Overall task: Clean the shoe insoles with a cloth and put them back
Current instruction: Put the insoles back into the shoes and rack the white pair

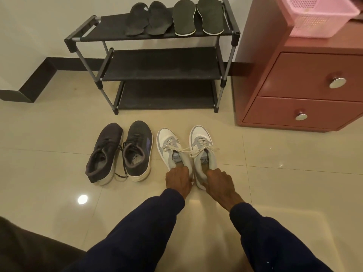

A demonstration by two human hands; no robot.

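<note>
Two white and grey sneakers stand side by side on the tiled floor. My left hand (178, 180) grips the heel of the left white sneaker (170, 149). My right hand (220, 181) grips the heel of the right white sneaker (203, 148). A pair of dark grey sneakers (119, 153) stands to their left, with no insoles seen inside. On the top shelf of the black shoe rack (163, 63) lie two worn dark insoles (148, 19) and two dark insoles with white edges (198, 16). No cloth is in view.
A reddish-brown drawer cabinet (306, 83) stands right of the rack, with a pink perforated basket (316, 15) on top. A dark skirting board runs along the wall behind. A dark object fills the lower left corner (29, 250).
</note>
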